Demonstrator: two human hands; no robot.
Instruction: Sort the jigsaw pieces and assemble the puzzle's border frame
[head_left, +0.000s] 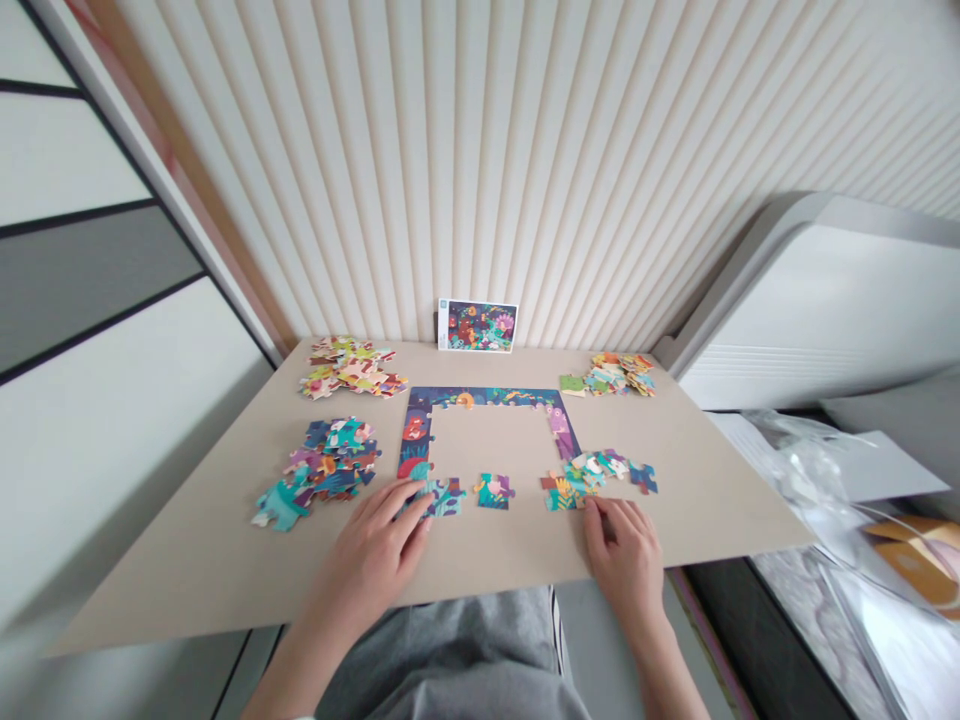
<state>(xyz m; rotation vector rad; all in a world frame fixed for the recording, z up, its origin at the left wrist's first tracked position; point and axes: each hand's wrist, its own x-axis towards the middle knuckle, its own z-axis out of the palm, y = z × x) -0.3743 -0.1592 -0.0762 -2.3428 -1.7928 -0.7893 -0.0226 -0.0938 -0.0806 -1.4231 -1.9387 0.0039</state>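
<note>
A partly joined jigsaw border [495, 394] lies on the table, dark blue along its top and sides. My left hand [382, 535] rests at its lower left corner, fingers stretched over the joined blue-green puzzle pieces [448, 497]. At the lower right, my right hand [624, 540] has curled fingers, with thumb and index at the lower edge of a teal and yellow puzzle piece [564, 493]. Between the hands sits a separate teal and purple puzzle piece [494, 491]. Several loose pieces [600, 465] overlap the border's right side, near a dark blue piece [643, 478].
Piles of pieces lie on the table [225, 560]: a blue-teal pile [322, 465] at left, a yellow-red pile [349, 368] behind it, an orange-green pile [619, 374] at back right. A picture card [478, 326] leans against the ribbed wall [480, 150]. Plastic wrap [814, 465] lies beyond the right edge.
</note>
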